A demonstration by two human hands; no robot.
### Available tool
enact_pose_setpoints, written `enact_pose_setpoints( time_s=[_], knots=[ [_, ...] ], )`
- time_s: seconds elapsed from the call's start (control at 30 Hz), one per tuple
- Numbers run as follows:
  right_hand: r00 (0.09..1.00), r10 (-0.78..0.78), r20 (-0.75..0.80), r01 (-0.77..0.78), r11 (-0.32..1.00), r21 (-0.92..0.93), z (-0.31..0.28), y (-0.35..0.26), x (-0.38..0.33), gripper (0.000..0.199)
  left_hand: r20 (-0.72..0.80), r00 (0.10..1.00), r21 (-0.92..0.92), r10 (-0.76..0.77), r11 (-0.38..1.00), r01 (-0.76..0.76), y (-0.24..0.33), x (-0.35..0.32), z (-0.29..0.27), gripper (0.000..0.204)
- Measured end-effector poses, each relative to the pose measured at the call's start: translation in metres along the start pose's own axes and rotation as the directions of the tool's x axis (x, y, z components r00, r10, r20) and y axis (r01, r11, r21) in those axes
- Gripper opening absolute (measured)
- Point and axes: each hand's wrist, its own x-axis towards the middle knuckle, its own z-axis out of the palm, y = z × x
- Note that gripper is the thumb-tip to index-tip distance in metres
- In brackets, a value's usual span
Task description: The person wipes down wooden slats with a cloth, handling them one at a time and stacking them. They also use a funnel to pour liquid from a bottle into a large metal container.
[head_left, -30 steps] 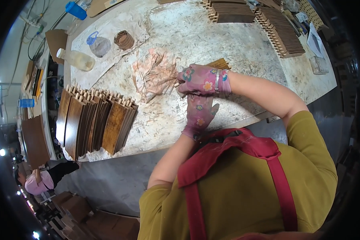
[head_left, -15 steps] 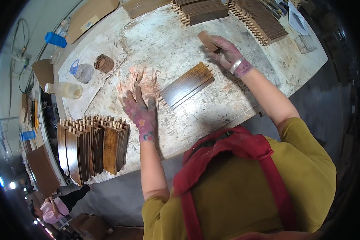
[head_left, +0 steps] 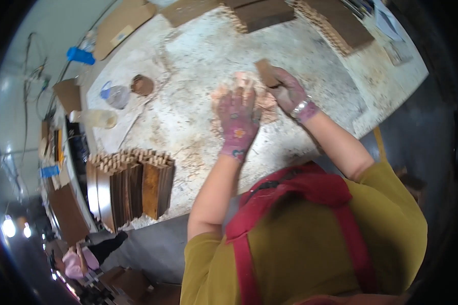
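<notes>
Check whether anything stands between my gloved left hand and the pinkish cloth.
Nothing visible does: your left hand lies on the crumpled cloth. Your right hand, holding a brown pad, is at its right edge, not in between.

No readable text; label (head_left: 122,34) on cardboard (head_left: 131,19) illegible.

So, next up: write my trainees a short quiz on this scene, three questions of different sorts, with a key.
1. True or false: the left hand lies on the crumpled cloth.

2. Multiple choice: the right hand holds
a) a blue bottle
b) a small brown piece
c) a white sheet

3. Fill in: the pegged wooden panels nearest the person stand toward the table's ___ side, as the person sees it.

Key: 1. True. 2. b. 3. left.
</notes>
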Motion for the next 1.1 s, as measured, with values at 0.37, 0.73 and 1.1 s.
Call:
enact_pose_setpoints(
  time_s=[0.37, 0.73, 1.1],
  knots=[
    [0.981, 0.182, 0.072, -0.195, 0.889, 0.415, -0.001, 0.02, 0.006, 0.034, 0.121, 0.882, -0.608, -0.455, 0.668, 0.428, -0.082, -0.007, 0.011, 0.05],
    [0.852, 0.403, 0.335, -0.519, 0.562, 0.644, 0.062, 0.0, 0.007, 0.027, 0.184, 0.975, 0.042, -0.123, 0.992, 0.118, -0.011, -0.025, -0.015, 0.077],
    [0.978, 0.19, -0.085, -0.159, 0.946, 0.281, -0.057, 0.039, 0.005, 0.037, 0.036, 0.996, -0.132, -0.086, 0.987, 0.09, -0.027, -0.037, -0.012, 0.082]
  ],
)
